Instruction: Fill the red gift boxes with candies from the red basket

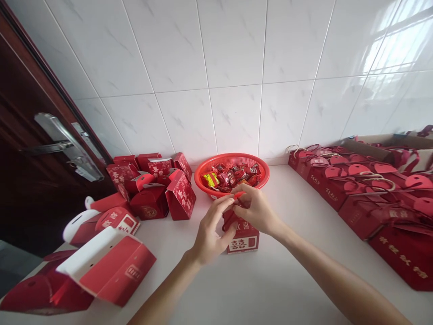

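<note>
Working over a smooth white countertop (284,280), backed across the top of the frame by pale, grey-veined wall tiles (233,45) and bounded at the left edge by a dark brown door (20,99) with a metal handle (54,146). Catching bright, barred window light on the tiles at upper right.

Handling a red gift box (241,229) just below and right of the frame's centre, stood on the countertop immediately in front of a red plastic basket (233,156). Turns a face with a white label (242,244) toward the bottom edge and points its top up the frame; runs longest, as far as visible, up and down the picture. Gripping that top with bent fingers: left hand (211,228) along the left side, right hand (259,210) at the upper right, fingertips pinched at the peak. Cannot tell, behind the fingers, how the flaps meet.

Counting two hands, one gift box between them, one basket, and inside it many wrapped sweets (233,176), too overlapped to number. At left, at least ten other red boxes (181,194), several gaping open. At right, a long packed block of handled boxes (338,189), too tightly bunched to count.
</note>
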Motion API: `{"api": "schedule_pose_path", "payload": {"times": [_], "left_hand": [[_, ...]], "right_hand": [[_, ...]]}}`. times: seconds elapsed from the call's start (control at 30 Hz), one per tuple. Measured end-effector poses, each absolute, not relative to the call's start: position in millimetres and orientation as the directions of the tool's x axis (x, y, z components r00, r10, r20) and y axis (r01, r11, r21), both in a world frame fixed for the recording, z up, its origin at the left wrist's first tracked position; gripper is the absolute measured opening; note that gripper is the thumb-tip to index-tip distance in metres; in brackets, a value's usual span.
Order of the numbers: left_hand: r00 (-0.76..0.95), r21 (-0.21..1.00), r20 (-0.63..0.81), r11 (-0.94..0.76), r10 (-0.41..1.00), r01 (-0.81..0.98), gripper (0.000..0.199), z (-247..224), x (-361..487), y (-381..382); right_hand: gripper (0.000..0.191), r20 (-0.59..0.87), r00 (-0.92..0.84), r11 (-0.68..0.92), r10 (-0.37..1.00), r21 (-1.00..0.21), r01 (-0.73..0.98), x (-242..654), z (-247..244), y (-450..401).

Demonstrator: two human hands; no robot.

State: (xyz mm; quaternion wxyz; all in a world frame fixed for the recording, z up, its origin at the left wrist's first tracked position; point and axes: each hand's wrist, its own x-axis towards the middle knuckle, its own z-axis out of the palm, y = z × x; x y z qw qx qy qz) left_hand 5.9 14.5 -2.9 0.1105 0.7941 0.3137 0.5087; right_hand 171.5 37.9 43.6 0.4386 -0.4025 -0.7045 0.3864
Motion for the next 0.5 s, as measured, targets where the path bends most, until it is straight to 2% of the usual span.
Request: {"api": "schedule_pose_path", "payload": {"times": [0.13,0.2,0.33,0.5], "left_hand": [[0.284,0.399,0.775,-0.786,0.564,0.473,0.053,-0.1,8.6,11.5],[0.260,0.400,0.775,-0.766,0.576,0.504,0.053,-0.3,8.7,12.0],[0.192,0.500,0.718,-0.688,0.669,0.526,0.050,-3.8,6.6,17.3],[0.195,0.608,0.566,-0.565,0.801,0.558,0.023,-11.1,6.1,21.5]], "right_hand": [[0.023,0.293,-0.288,0.356,0.912,-0.914,0.195,171.8,44.4,36.6],[0.025,0.284,-0.288,0.345,0.915,-0.920,0.188,172.5,46.3,36.0],[0.024,0.248,-0.299,0.289,0.922,-0.952,0.103,174.6,52.3,35.2],[0.024,0.144,-0.352,0.138,0.925,-0.990,-0.040,179.5,58.4,35.7]]}}
